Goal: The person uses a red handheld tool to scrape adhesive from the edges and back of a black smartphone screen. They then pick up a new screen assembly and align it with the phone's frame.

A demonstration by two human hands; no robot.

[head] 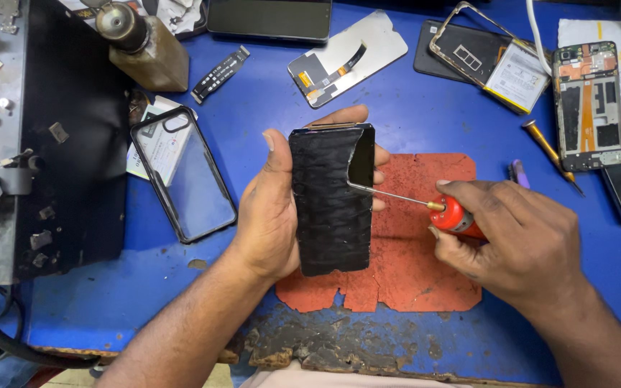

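My left hand [271, 215] grips the phone [330, 201], my right hand [519, 237] clenches the red-handled screwdriver [425, 205]; a slipping tip could gouge the screen.

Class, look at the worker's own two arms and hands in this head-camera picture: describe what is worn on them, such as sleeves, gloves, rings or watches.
Both are bare. The left hand and the right hand wear no gloves, and no rings show on the visible fingers. Both forearms are uncovered as far as the picture's lower edge: no sleeve, watch, strap or bracelet appears on either wrist. Short fingernails show on the left thumb.
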